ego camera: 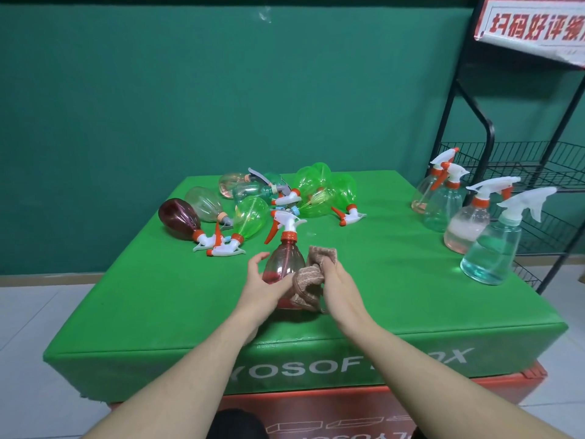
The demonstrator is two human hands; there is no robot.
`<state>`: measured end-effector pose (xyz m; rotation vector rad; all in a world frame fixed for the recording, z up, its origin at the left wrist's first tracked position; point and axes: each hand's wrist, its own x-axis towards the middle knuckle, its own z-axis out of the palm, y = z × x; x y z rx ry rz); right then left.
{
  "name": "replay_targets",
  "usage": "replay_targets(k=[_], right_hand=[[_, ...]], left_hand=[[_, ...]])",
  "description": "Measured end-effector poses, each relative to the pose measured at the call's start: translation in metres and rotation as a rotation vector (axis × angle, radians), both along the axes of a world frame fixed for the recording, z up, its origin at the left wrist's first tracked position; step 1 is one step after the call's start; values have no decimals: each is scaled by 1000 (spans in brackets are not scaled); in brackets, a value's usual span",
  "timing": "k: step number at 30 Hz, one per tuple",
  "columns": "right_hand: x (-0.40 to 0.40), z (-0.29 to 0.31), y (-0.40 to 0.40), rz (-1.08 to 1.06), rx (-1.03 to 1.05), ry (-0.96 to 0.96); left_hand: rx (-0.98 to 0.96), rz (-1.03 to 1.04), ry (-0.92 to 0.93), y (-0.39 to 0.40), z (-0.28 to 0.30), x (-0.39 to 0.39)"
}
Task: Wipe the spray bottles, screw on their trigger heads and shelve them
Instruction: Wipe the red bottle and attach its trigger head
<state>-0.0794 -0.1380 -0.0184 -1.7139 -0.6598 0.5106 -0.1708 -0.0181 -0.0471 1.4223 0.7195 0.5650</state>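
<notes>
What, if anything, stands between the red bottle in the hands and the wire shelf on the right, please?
Four upright spray bottles stand along the table's right edge, between the red bottle and the wire shelf.

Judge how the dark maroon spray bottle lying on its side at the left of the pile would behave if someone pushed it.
The dark maroon spray bottle would probably roll or pivot, since its rounded body lies sideways on the green table cover. Its trigger head sticks out and might stop a full roll. It looks like thin plastic, so likely light; any contents cannot be seen.
</notes>
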Motion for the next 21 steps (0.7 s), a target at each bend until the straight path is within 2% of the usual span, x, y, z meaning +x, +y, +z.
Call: replay_targets(k=[3,12,18,21], right_hand=[[6,3,4,-75,14,99],[14,23,11,-96,116,65],[8,25,20,-2,137,-132],[7,20,28,72,76,-177]], left_hand=[[-108,11,-49,-2,-1,1],[-288,-32,-195,-6,2,14],[-276,-81,-230,-2,-12,17],[-235,-72,-238,-2,-16,18]])
